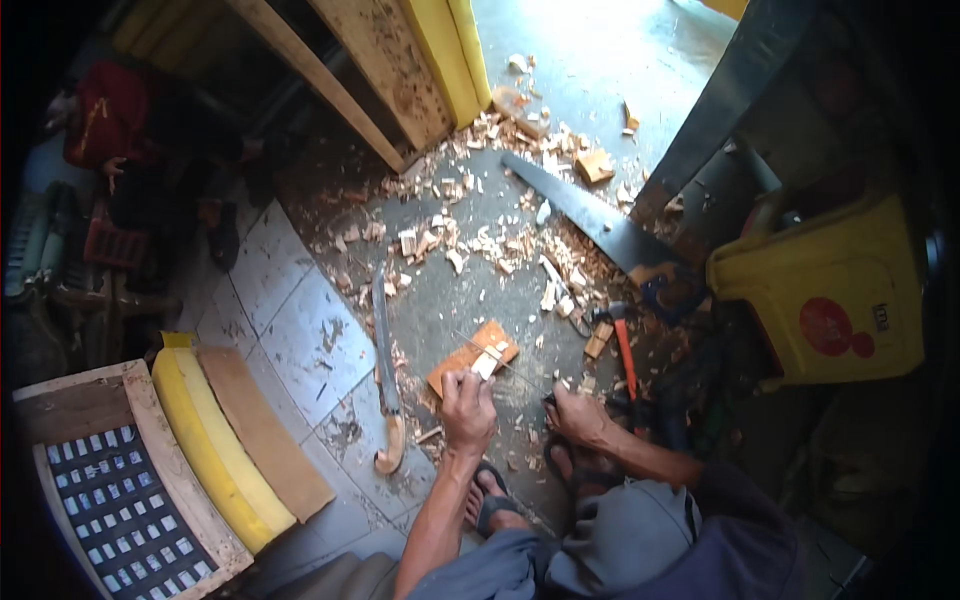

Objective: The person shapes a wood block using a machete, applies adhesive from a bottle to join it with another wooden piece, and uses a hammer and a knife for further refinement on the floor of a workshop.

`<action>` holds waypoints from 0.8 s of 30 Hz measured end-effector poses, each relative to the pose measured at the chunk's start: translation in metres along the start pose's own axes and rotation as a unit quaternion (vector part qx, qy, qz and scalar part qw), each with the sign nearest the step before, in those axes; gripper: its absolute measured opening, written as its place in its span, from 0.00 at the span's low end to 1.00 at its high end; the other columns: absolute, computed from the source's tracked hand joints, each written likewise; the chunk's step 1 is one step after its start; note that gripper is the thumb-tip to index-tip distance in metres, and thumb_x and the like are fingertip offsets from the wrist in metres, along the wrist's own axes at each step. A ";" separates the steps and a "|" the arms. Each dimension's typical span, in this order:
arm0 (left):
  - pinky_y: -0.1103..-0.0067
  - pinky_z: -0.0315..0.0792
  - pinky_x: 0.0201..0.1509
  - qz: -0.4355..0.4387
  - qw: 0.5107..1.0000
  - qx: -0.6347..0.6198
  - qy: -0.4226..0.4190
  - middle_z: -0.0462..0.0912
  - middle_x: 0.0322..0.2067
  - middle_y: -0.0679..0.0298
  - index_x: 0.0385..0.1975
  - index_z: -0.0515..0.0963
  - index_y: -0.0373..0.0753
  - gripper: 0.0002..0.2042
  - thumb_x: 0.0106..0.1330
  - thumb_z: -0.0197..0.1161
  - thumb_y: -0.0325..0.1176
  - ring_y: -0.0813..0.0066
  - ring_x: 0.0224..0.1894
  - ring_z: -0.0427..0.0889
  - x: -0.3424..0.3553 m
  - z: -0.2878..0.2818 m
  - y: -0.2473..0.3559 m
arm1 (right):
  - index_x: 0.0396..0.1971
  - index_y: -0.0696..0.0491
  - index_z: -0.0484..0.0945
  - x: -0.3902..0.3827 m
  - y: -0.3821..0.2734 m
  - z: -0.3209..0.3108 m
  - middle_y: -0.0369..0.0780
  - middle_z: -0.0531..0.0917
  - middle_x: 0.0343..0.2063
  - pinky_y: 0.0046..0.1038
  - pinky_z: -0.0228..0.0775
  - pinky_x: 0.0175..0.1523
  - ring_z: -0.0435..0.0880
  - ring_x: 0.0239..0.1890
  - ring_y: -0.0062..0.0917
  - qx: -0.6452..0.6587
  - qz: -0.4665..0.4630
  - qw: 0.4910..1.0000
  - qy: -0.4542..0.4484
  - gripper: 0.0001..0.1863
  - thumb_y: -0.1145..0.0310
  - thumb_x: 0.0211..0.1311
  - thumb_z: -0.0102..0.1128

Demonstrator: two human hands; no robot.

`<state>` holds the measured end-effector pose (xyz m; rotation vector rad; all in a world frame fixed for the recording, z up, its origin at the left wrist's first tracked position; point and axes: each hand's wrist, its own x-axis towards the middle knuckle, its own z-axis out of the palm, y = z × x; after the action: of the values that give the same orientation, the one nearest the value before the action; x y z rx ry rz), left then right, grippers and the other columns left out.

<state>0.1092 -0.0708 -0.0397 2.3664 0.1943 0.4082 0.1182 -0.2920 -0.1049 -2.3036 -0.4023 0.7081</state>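
Note:
My left hand (468,408) is closed on a small pale piece of wood (486,363), which sticks out past the fingers. It is held above an orange-brown wooden block (445,372) lying on the floor. To the right, my right hand (580,414) is curled in a fist in front of my foot. Something dark shows at its fingers, too small to name. Left of the block lies a long curved machete (381,335) with a wooden handle. An orange-handled hammer (627,362) lies just beyond my right hand.
Wood chips (510,245) litter the floor around a handsaw (590,212) and a wood offcut (594,166). A yellow plastic stool (870,290) stands at right. At left are a wooden frame (190,460) with black webbing and yellow foam (215,450). Another person (105,115) sits far left.

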 end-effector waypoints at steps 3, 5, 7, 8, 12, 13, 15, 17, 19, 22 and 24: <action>0.64 0.70 0.41 -0.006 1.000 0.001 0.007 0.73 0.32 0.54 0.33 0.75 0.33 0.09 0.57 0.68 0.19 0.53 0.36 0.74 0.011 -0.001 0.001 | 0.41 0.57 0.68 0.014 -0.012 -0.018 0.54 0.82 0.23 0.52 0.76 0.33 0.84 0.29 0.55 -0.031 0.004 0.999 -0.015 0.16 0.61 0.68 0.59; 0.64 0.71 0.41 0.014 1.000 0.022 -0.003 0.73 0.32 0.54 0.34 0.76 0.33 0.09 0.57 0.69 0.19 0.53 0.36 0.74 0.016 -0.001 0.003 | 0.42 0.57 0.67 0.001 -0.012 -0.018 0.55 0.83 0.24 0.52 0.76 0.34 0.84 0.30 0.56 0.041 -0.057 0.996 0.052 0.16 0.60 0.68 0.59; 0.63 0.71 0.42 -0.003 1.000 0.009 0.001 0.74 0.32 0.53 0.34 0.76 0.33 0.09 0.57 0.69 0.19 0.52 0.37 0.74 -0.006 -0.006 0.002 | 0.39 0.57 0.69 -0.010 -0.001 0.004 0.53 0.81 0.22 0.51 0.74 0.31 0.83 0.27 0.54 -0.072 0.013 0.997 0.000 0.16 0.62 0.66 0.63; 0.64 0.73 0.40 0.017 1.000 0.021 0.000 0.73 0.34 0.53 0.36 0.76 0.33 0.09 0.59 0.68 0.20 0.52 0.36 0.76 -0.003 -0.005 0.001 | 0.39 0.57 0.69 -0.007 -0.001 -0.001 0.53 0.80 0.22 0.51 0.73 0.31 0.83 0.28 0.54 -0.068 0.010 0.998 0.011 0.16 0.61 0.66 0.63; 0.65 0.75 0.39 0.034 0.999 0.029 0.000 0.72 0.35 0.53 0.37 0.75 0.33 0.09 0.61 0.68 0.22 0.53 0.35 0.78 0.002 -0.001 -0.001 | 0.44 0.58 0.67 -0.014 -0.008 -0.006 0.58 0.82 0.25 0.56 0.74 0.37 0.83 0.32 0.59 0.013 -0.017 0.999 0.038 0.20 0.55 0.69 0.57; 0.65 0.74 0.40 0.025 0.999 0.021 0.006 0.72 0.35 0.53 0.37 0.75 0.33 0.09 0.60 0.68 0.22 0.54 0.36 0.77 0.013 0.000 0.002 | 0.41 0.58 0.68 -0.005 -0.004 -0.005 0.58 0.82 0.25 0.56 0.73 0.37 0.83 0.32 0.59 -0.059 0.037 0.997 -0.034 0.21 0.54 0.69 0.58; 0.65 0.72 0.42 -0.005 1.000 0.002 -0.004 0.71 0.35 0.53 0.35 0.74 0.33 0.09 0.59 0.69 0.21 0.54 0.38 0.76 0.004 -0.003 0.002 | 0.39 0.58 0.69 0.002 0.010 -0.003 0.59 0.82 0.25 0.56 0.73 0.38 0.83 0.32 0.59 -0.028 0.058 0.997 -0.029 0.21 0.53 0.69 0.59; 0.66 0.74 0.41 -0.087 0.996 -0.002 -0.011 0.72 0.35 0.53 0.35 0.74 0.32 0.09 0.59 0.68 0.24 0.57 0.36 0.78 -0.013 -0.007 -0.007 | 0.39 0.59 0.70 0.005 -0.003 -0.024 0.59 0.82 0.25 0.55 0.73 0.38 0.83 0.32 0.59 0.019 0.063 0.997 -0.031 0.21 0.53 0.70 0.58; 0.65 0.75 0.40 -0.185 0.982 -0.047 -0.004 0.73 0.34 0.54 0.36 0.74 0.33 0.10 0.59 0.68 0.27 0.57 0.35 0.79 -0.023 -0.005 -0.022 | 0.38 0.59 0.70 0.005 -0.009 -0.032 0.59 0.82 0.25 0.55 0.72 0.39 0.83 0.33 0.60 0.060 0.070 0.996 0.000 0.21 0.52 0.70 0.58; 0.68 0.77 0.43 -0.286 0.954 0.005 -0.088 0.81 0.36 0.52 0.38 0.74 0.31 0.12 0.56 0.66 0.26 0.57 0.36 0.83 -0.034 0.001 -0.045 | 0.38 0.59 0.71 -0.001 -0.010 -0.029 0.59 0.81 0.27 0.53 0.71 0.39 0.83 0.34 0.59 0.103 0.096 0.989 0.054 0.23 0.50 0.70 0.58; 0.71 0.80 0.45 -0.372 0.918 -0.006 -0.139 0.87 0.36 0.52 0.41 0.77 0.31 0.14 0.54 0.69 0.25 0.60 0.36 0.87 -0.034 0.008 -0.047 | 0.38 0.59 0.71 0.002 -0.013 -0.033 0.59 0.82 0.28 0.52 0.71 0.39 0.83 0.35 0.58 0.092 0.093 0.990 0.046 0.23 0.49 0.70 0.58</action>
<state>0.0787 -0.0499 -0.0848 2.1054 0.9076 -0.2909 0.1382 -0.2991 -0.0761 -2.2051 -0.0756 0.6943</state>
